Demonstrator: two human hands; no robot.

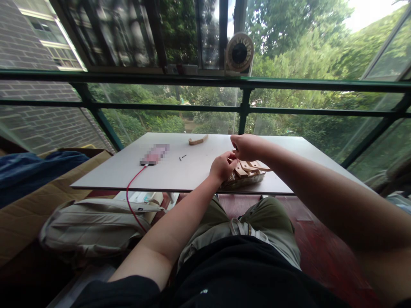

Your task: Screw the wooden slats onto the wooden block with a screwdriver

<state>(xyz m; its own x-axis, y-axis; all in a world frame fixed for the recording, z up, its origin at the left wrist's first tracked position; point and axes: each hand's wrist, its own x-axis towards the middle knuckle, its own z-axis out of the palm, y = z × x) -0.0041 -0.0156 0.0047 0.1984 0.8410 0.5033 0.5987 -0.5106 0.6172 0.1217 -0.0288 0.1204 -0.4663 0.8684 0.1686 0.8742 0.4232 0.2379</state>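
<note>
Left hand [222,166] / right hand [245,146] | wooden pieces [249,167] between, seemingly gripped

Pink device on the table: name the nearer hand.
Left. The left hand sits right of the pink device, at the wooden pieces; the right hand is even farther right.

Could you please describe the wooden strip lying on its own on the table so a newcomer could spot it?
Start at the white table beside the window. Near its far edge, beyond the small dark screws, lies a curved pale wooden strip. Unlike the wooden pieces bunched at the left hand and right hand, it lies alone, touched by nothing.
</note>
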